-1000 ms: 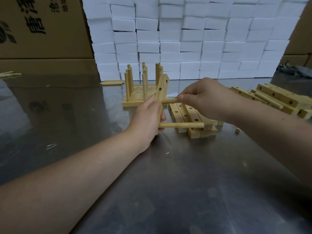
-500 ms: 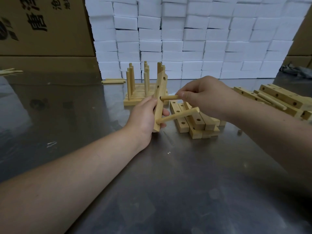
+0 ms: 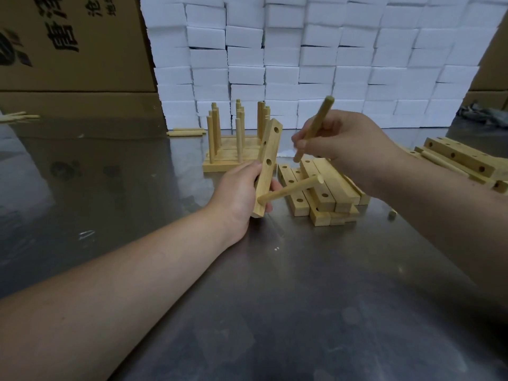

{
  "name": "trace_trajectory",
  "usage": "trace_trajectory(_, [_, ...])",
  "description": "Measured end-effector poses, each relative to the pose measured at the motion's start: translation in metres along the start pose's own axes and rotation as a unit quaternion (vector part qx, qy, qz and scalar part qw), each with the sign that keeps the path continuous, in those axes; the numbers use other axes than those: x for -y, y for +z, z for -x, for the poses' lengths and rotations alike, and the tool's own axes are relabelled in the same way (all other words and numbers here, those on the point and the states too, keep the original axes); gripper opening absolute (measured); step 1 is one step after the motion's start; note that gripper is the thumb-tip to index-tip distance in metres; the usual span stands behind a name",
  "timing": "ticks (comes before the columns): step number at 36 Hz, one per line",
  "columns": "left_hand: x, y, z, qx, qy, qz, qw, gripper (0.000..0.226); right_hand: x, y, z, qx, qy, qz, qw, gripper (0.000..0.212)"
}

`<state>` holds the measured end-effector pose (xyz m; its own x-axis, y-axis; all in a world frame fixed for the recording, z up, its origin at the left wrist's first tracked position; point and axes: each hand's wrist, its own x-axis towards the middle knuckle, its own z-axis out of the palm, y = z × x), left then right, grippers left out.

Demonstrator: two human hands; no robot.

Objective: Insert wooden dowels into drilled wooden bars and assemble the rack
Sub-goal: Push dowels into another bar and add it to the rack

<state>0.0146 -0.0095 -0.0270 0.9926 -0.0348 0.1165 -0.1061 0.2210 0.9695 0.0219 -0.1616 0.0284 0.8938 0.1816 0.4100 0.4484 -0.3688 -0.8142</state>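
The bar [image 3: 268, 166] was held tilted above the metal table [image 3: 275, 298], with its top leaning away to the right. The left hand [image 3: 237, 195] gripped its lower half with the fingers wrapped round it. One dowel [image 3: 291, 190] sat in the bar's lowest hole and stuck out to the right, and open holes showed above it on the same face.

The right hand [image 3: 346, 144] hung just right of the bar, its fingers closed in a pen-like pinch on a second dowel [image 3: 313, 130]. That dowel slanted with its lower end toward the bar but clear of it. Both bare forearms reached in from the near edge.

Just beyond the two hands lay a stack of bars [image 3: 327, 199], piled in layers; the number could not be told. Behind it stood a finished rack [image 3: 220, 165], a flat base with upright dowels that overlapped too much to count. Another pile of bars [image 3: 464, 160] lay at the right edge.

A few loose dowels [image 3: 187, 132] lay by the back wall of white blocks [image 3: 302, 64]. A printed cardboard box [image 3: 68, 42] stood at the left; its contents could not be seen.
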Motion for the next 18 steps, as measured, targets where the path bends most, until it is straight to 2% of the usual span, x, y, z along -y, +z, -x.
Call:
trace_trajectory(4, [-0.0002, 0.0005, 0.0006, 0.007, -0.001, -0.004, 1.000, 0.030, -0.0009, 0.0009, 0.0004, -0.001, -0.010, 0.003, 1.000, 0.010])
trace_trajectory(12, [-0.0010, 0.0012, 0.0011, -0.001, -0.006, 0.004, 1.000, 0.030, 0.0039, 0.0032, 0.0016, 0.030, 0.048, -0.074, 0.996, 0.015])
trace_trajectory(18, [-0.0004, 0.0009, 0.0003, -0.006, -0.003, 0.003, 1.000, 0.029, 0.0054, 0.0047, 0.0010, 0.066, 0.102, -0.120, 0.985, 0.034])
